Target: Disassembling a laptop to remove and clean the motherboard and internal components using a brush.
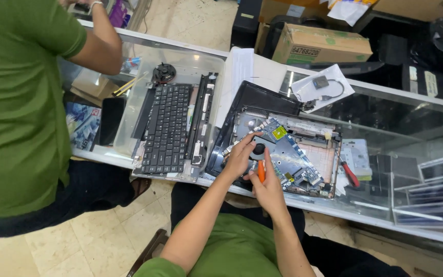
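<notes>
An opened laptop base [303, 154] lies on the glass counter, its blue circuit board and a round black fan [259, 149] exposed. My left hand [240, 155] rests on the board's left side, fingers spread and touching the fan's edge. My right hand [268, 187] is closed around an orange-handled screwdriver [261, 171], its tip pointing down at the board just below the fan. The two hands sit close together at the laptop's front left corner.
A clear tray [129, 123] holds a removed keyboard [166, 128], trim strips and a small fan. A red-handled tool [350, 174] lies right of the laptop. A person in a green shirt [16, 102] stands at left. Cardboard box [320, 45], papers and a bagged cable lie behind.
</notes>
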